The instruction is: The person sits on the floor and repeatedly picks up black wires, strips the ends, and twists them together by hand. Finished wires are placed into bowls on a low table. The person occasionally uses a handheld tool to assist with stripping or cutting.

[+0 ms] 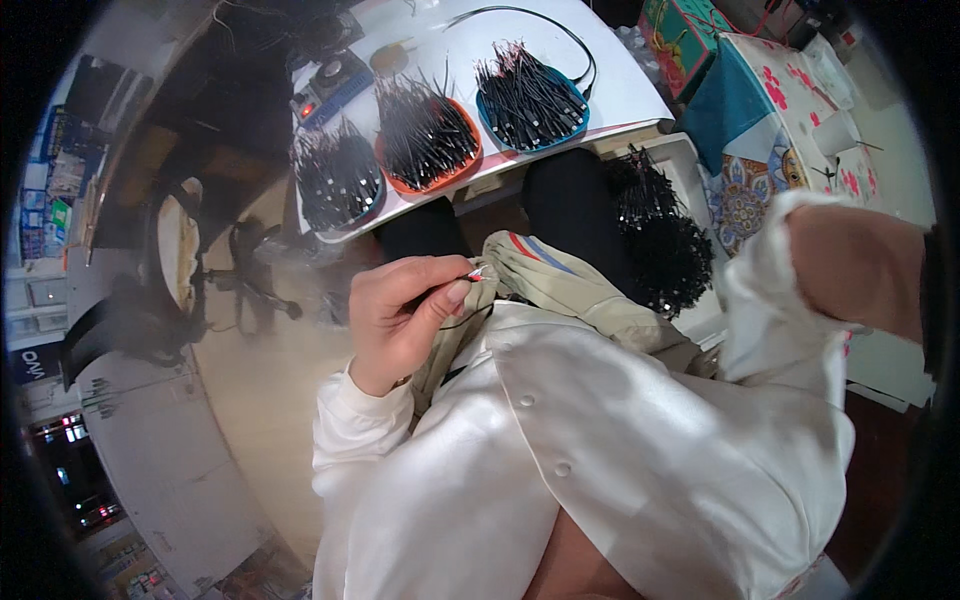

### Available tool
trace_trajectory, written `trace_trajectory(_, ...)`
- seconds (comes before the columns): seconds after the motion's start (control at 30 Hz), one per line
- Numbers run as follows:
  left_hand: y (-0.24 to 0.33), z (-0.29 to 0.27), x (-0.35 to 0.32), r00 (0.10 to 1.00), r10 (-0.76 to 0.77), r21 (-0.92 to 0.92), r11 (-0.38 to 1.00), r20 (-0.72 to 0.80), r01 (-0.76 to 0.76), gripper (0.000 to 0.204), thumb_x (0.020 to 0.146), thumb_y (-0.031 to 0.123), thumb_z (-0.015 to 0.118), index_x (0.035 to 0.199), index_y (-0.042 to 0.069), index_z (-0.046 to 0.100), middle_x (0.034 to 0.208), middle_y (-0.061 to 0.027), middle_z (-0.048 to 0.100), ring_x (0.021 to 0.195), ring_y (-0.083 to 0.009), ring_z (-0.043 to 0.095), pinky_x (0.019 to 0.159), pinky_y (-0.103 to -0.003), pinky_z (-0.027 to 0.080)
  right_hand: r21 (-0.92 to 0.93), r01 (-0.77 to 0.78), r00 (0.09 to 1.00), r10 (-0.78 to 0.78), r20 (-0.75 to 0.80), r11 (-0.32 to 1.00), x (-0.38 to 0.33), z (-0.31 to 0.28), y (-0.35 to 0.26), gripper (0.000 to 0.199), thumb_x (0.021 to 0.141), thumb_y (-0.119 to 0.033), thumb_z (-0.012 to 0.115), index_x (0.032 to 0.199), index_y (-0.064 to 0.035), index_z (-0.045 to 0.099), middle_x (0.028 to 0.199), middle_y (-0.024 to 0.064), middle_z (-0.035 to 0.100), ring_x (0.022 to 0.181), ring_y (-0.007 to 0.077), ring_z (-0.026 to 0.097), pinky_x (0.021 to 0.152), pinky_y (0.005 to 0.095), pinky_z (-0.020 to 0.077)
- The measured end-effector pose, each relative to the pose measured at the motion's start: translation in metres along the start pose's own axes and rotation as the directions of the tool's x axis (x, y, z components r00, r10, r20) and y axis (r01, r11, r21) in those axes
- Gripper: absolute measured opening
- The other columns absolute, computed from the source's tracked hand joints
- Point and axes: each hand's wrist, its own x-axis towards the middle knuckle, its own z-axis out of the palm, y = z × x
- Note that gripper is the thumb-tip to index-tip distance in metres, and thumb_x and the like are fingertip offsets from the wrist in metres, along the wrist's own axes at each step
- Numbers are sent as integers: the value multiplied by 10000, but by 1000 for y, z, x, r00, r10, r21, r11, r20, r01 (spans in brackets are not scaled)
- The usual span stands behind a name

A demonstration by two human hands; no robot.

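My left hand is raised in front of my lap, with its thumb and index finger pinched together. Between them is the end of a thin wire lead, whose red and whitish tip sticks out past the fingertips. Most of that lead is hidden by the hand. On the right my bare forearm comes out of a white sleeve and runs off at the picture's edge, so my right hand is out of sight. Beyond my knees, black cables fill an orange bowl and a teal bowl.
A third heap of cables lies at the left corner of the white table. A small device with an orange light stands behind it. Many black cables fill a white bin right of my legs. A flowered cloth covers a surface far right.
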Motion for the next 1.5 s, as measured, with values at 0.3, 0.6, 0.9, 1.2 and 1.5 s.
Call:
trace_trajectory(0.3,-5,-2,-11,983,-128,-117,987,-132,113,111,879,7,669,949,-75,694,762,-86,665,657,-111,604,594,-235,464,-29,-36,997,38,66,999,9,-67,-24,450,772,-352,752,1101,-101,574,1139,69,596,1052,248,483,878,373,398)
trace_trajectory(0.6,-5,-6,-13,950,-237,-249,951,-204,184,116,874,20,670,951,-62,700,779,-55,652,664,-94,578,571,-210,409,-47,-38,999,40,31,998,10,-93,-33,556,787,-366,728,1202,-74,502,1153,106,579,1071,252,483,895,377,380)
trace_trajectory(0.9,-2,-32,29,905,-281,-224,950,-318,216,135,896,35,662,1012,-22,701,781,-37,660,614,-54,551,488,-176,310,44,-36,998,38,-42,998,18,-98,-25,662,801,-381,703,1304,-47,429,1167,142,563,1089,256,483,913,382,361)
trace_trajectory(1.2,-66,-101,172,977,-31,298,950,-213,95,163,866,88,674,954,-37,731,689,-58,673,621,-91,597,585,-254,451,588,198,867,141,-479,784,42,-97,19,769,816,-395,678,1405,-20,356,1181,179,547,1108,260,483,931,386,343)
trace_trajectory(1.5,-151,-122,279,993,56,833,542,100,-114,134,831,36,640,927,-25,712,816,-227,681,736,-377,679,678,-381,523,405,19,739,260,-622,914,14,81,89,611,872,-158,619,1394,18,356,999,122,602,906,184,547,731,303,412)
